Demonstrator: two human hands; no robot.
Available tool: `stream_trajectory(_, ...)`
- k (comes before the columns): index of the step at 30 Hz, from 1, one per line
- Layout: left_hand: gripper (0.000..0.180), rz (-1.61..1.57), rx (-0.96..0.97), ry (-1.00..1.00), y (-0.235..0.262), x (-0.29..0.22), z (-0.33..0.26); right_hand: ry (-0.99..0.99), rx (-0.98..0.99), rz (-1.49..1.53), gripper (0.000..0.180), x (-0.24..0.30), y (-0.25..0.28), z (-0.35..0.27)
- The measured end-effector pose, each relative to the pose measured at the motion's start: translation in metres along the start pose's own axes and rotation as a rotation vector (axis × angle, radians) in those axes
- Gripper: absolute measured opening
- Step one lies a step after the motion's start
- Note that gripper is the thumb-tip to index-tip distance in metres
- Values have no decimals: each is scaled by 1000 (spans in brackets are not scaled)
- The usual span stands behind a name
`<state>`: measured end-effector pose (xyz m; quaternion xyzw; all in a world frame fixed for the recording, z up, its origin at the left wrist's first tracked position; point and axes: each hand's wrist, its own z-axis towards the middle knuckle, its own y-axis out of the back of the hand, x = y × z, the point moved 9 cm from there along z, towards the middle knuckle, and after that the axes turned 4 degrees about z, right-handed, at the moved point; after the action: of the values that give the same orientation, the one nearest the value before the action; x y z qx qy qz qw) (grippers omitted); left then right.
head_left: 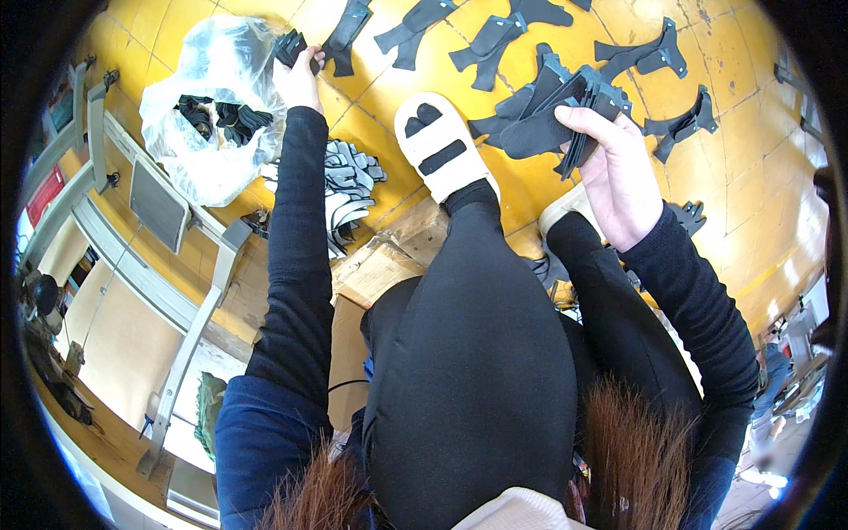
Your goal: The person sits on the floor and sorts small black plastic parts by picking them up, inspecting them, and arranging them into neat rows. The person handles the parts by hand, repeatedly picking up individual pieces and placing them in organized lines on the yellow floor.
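Note:
My right hand (623, 172) is closed on a fanned stack of black socks (537, 134), thumb on top, at the right above the yellow floor. Up at the far left, my left hand (299, 84) grips a small bundle of dark socks (290, 48) beside a clear plastic bag (212, 66). More dark bundles show inside the bag's opening. Folded pairs of dark socks (488, 44) lie apart across the tiles at the back, some with pale labels at one end. One further pair (680, 125) rests right of the stack.
Between my left forearm and my sandalled foot (442, 146) sits a pile of grey and white fabric pieces (353, 172). A cardboard box (375, 269) stands just nearer. A metal frame (199, 327) runs along the left side.

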<state>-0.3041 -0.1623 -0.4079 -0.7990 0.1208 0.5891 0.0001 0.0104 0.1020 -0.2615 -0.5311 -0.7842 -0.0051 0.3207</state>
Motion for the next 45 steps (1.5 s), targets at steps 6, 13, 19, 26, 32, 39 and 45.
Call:
stream_trajectory(6, 36, -404, 380, 337, -70, 4, -75, 13, 0, -31, 22, 2, -2, 2)
stream_trajectory(13, 35, -574, 748, 585, -173, -39, -203, 13, 18, -153, 24, -3, 0, 6)
stream_trajectory(19, 27, -495, 715, 715, -193, -29, -238, 8, -41, -319, 22, -5, 21, 18)
stream_trajectory(26, 31, -491, 842, 785, -211, -37, -263, -42, 12, -358, 19, -8, 32, 22)
stream_trajectory(32, 30, -335, 1008, 803, -217, -10, -289, -202, 35, -321, 19, -41, 69, 20)
stream_trajectory(39, 22, -144, 1226, 788, -232, -11, -317, -242, -79, -148, 23, -50, 101, -17)
stream_trajectory(45, 26, 1, 1343, 506, -253, -22, -326, -135, -183, 5, 15, -54, 107, -24)
